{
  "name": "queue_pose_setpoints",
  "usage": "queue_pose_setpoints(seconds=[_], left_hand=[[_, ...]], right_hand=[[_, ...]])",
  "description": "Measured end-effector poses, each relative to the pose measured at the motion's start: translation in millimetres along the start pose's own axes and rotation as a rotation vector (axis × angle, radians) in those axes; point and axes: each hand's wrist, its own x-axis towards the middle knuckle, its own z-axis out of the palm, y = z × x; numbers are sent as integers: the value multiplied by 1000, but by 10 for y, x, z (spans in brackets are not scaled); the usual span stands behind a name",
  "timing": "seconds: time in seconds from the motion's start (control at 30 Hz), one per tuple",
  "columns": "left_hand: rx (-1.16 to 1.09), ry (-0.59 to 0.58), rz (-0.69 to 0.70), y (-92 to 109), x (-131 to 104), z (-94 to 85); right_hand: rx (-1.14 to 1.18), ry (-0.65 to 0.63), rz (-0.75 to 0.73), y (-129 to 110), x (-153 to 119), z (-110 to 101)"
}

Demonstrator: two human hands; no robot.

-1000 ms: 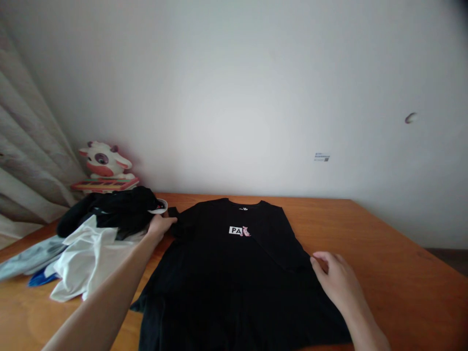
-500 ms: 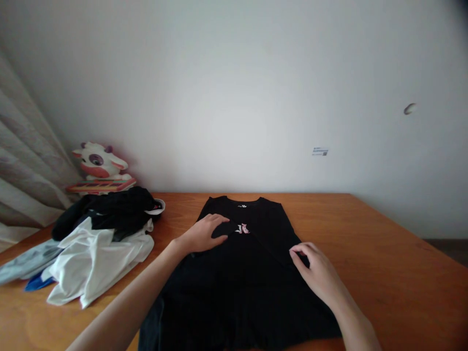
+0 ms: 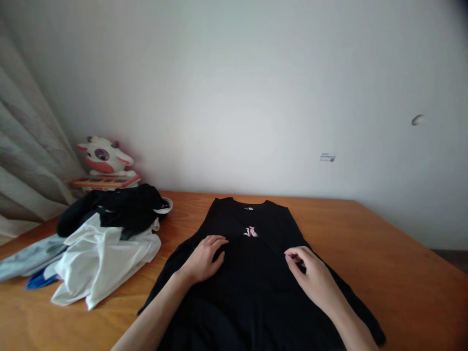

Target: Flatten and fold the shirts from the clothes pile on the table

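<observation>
A black long-sleeved shirt [image 3: 252, 287] lies spread on the wooden table, neckline toward the wall, a small pink and white print [image 3: 251, 231] on its chest. On the left part of the chest rests my left hand [image 3: 206, 258], its fingers stretched out and the thumb apart from them. My right hand [image 3: 309, 268] is over the right side of the chest, with thumb and forefinger pinched at the cloth. A crease runs from the print toward those fingertips. One sleeve reaches out beyond each forearm, and the lower part of the shirt leaves the view at the bottom.
To the left is a heap of clothes: a white garment [image 3: 104, 263], black ones [image 3: 127, 204], a grey one [image 3: 32, 256] and a bit of blue [image 3: 42, 279]. Behind stands a cow-shaped toy keyboard [image 3: 106, 163] beside a curtain [image 3: 32, 136]. A wall [image 3: 234, 97] borders the table [image 3: 340, 234].
My left hand has moved back toward me, off the upper chest. The sleeves now show spread out on both sides. My right hand has shifted slightly left and down, and the view has tilted a little.
</observation>
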Motion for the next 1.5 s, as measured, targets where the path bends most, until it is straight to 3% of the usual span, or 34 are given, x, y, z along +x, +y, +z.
queue_pose_setpoints(seconds=[0.17, 0.33, 0.47, 0.57, 0.73, 1.0, 1.23, 1.5], left_hand=[[-102, -27, -1, -9, -14, -46], [-176, -34, -7, -15, -28, -68], [-195, -14, 7, -55, -24, -20], [-235, 15, 25, -75, -17, -4], [-267, 59, 59, -34, 0, -23], [-231, 68, 123, 14, -20, 24], [-114, 57, 15, -2, -28, 26], [-228, 34, 77, 8, -62, 22]], right_hand=[[-68, -130, 8, -299, 443, 349], [-226, -169, 194, -580, 983, 759], [-267, -122, 265, -697, 1119, 989], [-313, -36, 230, -676, 1088, 1098], [-295, 18, 104, -556, 1050, 1160], [-147, 47, 217, -497, 1098, 1162], [-116, 93, 188, -465, 1079, 1186], [-243, 70, 127, -434, 1092, 1230]])
